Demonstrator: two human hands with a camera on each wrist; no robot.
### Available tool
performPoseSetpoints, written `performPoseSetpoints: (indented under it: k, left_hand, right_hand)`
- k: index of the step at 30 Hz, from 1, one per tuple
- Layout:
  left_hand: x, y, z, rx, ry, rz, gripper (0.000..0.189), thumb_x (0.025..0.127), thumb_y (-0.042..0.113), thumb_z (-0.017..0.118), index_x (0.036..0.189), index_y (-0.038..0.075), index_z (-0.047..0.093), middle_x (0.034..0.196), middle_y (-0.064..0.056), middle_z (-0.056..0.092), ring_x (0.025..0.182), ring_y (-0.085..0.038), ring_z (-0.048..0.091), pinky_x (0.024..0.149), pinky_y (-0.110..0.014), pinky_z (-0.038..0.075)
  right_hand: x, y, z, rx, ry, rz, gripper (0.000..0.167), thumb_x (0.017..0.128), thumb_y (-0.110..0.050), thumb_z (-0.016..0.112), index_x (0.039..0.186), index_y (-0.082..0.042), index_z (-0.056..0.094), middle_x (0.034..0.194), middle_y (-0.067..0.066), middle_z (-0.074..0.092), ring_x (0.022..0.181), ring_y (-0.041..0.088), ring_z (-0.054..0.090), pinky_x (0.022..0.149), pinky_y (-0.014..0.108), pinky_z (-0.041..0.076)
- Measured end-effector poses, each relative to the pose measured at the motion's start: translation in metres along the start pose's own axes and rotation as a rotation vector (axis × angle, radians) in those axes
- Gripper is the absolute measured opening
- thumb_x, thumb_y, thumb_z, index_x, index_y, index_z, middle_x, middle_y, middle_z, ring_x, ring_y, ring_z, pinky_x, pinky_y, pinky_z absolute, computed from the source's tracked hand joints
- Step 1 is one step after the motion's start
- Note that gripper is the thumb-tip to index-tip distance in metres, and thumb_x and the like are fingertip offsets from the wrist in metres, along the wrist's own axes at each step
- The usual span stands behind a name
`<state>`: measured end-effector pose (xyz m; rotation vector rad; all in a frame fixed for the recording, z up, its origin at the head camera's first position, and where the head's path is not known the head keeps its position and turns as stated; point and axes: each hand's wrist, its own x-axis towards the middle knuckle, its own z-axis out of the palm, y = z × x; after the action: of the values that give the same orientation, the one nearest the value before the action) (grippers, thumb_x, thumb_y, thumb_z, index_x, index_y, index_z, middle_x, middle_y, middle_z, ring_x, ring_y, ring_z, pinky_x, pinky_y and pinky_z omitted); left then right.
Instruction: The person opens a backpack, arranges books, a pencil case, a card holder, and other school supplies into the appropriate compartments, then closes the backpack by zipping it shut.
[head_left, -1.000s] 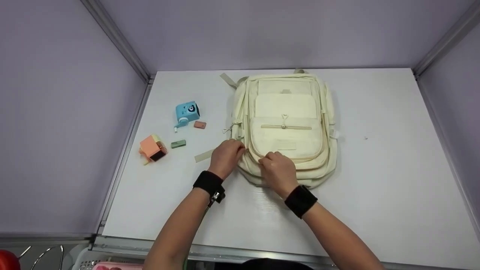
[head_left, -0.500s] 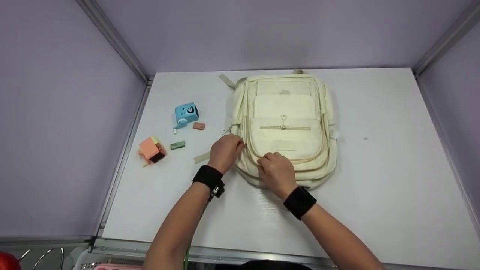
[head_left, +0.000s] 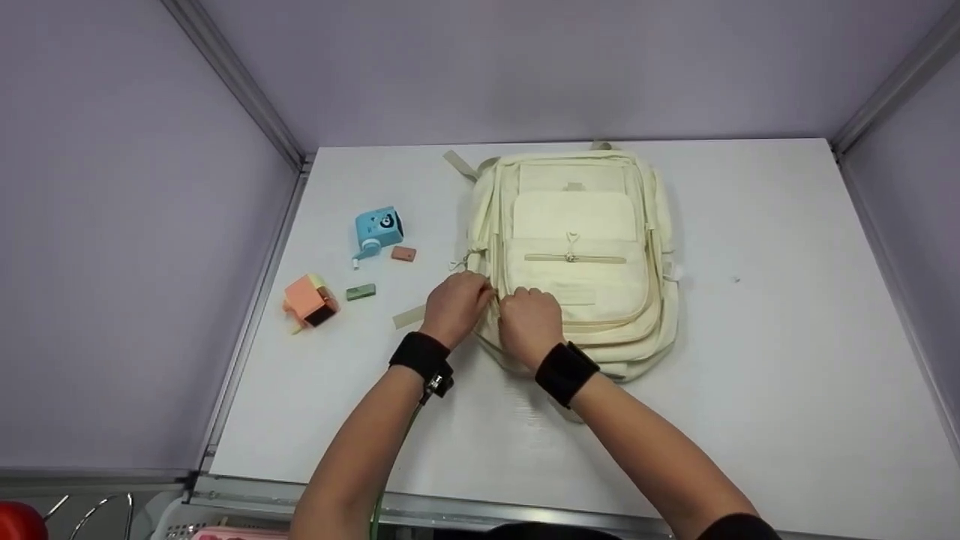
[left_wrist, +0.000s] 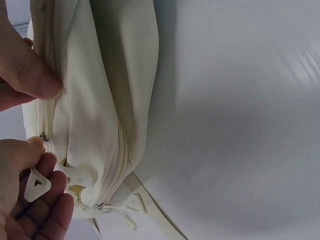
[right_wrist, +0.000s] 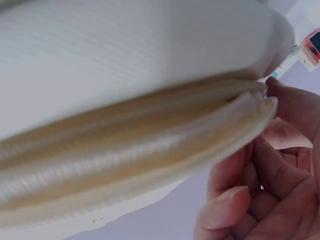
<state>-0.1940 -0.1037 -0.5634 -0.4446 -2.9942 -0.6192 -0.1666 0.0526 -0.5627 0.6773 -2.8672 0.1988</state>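
A cream backpack [head_left: 574, 289] lies front side up on the white table. At its lower left side my left hand [head_left: 454, 309] pinches a zipper between thumb and finger. A pale triangular zipper pull [left_wrist: 37, 186] lies against that hand's fingers in the left wrist view. Close to its right, my right hand [head_left: 531, 322] grips the backpack's fabric beside the same zipper line. Its thumb [left_wrist: 37, 75] presses the seam just past the zipper's metal slider [left_wrist: 43, 136]. In the right wrist view, folded zipper edges fill much of the picture and run up to the fingers.
Left of the backpack sit a blue box-shaped item with a crank [head_left: 379, 227], an orange one [head_left: 310, 300], a small reddish block [head_left: 403, 253] and a green block [head_left: 361, 292]. A loose strap [head_left: 409, 317] extends by my left wrist. Panels border the table.
My right hand has moved left and slightly up along the backpack, from its bottom edge to beside my left hand. The left hand stays at nearly the same spot on the zipper.
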Motion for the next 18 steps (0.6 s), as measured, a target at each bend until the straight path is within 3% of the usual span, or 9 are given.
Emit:
performPoseSetpoints:
  k: [7,18]
  left_hand:
    - [0.007,-0.002,-0.002,0.038,-0.007,0.018,0.014,0.102,0.021,0.066,0.096,0.011,0.074,0.090,-0.005,0.069,0.085,-0.024,0.066,0.074,-0.041,0.054]
    - [0.044,-0.010,-0.006,0.056,-0.006,-0.015,0.014,0.103,0.021,0.064,0.099,0.010,0.073,0.093,-0.006,0.068,0.086,-0.024,0.066,0.073,-0.040,0.054]
  right_hand:
    - [0.001,0.004,0.002,0.053,0.003,0.027,0.010,0.087,-0.008,0.066,0.078,-0.004,0.070,0.072,0.011,0.061,0.061,0.031,0.063,0.050,0.046,0.052]
    - [-0.004,0.004,-0.002,0.121,0.029,0.050,0.010,0.090,-0.008,0.067,0.082,-0.003,0.069,0.077,0.010,0.061,0.066,0.029,0.063,0.050,0.044,0.052]
